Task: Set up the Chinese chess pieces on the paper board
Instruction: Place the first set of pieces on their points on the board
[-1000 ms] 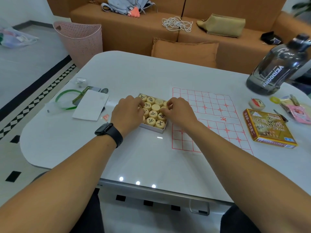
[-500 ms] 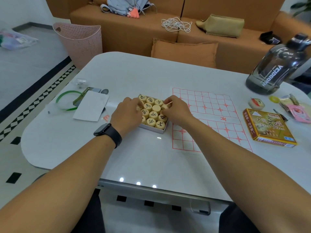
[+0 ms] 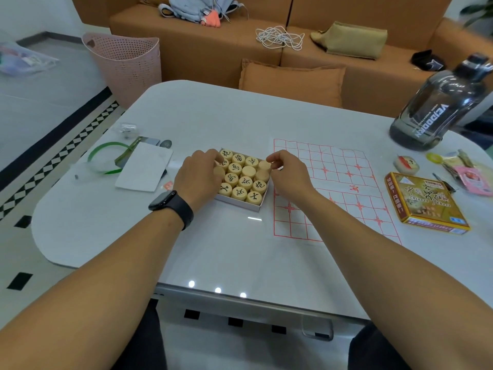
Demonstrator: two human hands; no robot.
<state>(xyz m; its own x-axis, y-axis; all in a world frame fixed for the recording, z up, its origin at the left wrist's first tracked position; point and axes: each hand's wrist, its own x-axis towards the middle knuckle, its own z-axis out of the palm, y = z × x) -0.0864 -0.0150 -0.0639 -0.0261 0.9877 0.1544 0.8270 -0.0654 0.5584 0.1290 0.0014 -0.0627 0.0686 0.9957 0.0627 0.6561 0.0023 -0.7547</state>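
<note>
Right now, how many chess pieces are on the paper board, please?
0. The paper board is bare; all visible pieces sit in the white tray beside it; others may be hidden.

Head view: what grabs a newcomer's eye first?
The tray of chess pieces at the table's centre, with the left hand and right hand on either side of it, fingers at the pieces. Just right of it lies the red-lined paper board, bare of pieces, and far right a big dark water jug.

Bare table (image 3: 240,244) nearer than both hands; tray (image 3: 260,205) wedged between them; box (image 3: 424,201), bottle (image 3: 440,108) farther right.
</note>
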